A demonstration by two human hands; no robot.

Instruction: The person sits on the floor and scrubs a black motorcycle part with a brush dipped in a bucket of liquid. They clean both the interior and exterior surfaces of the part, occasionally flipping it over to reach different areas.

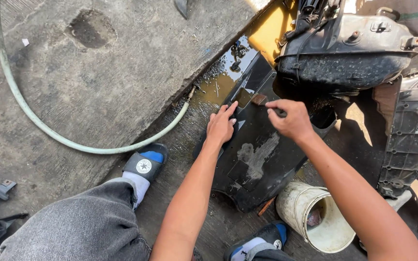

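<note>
A black plastic body panel (260, 159) lies flat on the wet ground, with a grey scraped patch near its middle. My left hand (221, 125) rests flat on the panel's left edge, fingers spread. My right hand (290, 118) is closed around a small dark-handled tool; a brownish tip (259, 99) pokes out to the left and touches the panel's upper part.
A pale green hose (35, 121) curves over the concrete slab to a puddle. A dirty white bucket (315, 217) stands by the panel's lower right. Black vehicle parts (344, 48) and a ribbed panel (412, 135) lie at the right. My sandalled foot (146, 166) is left of the panel.
</note>
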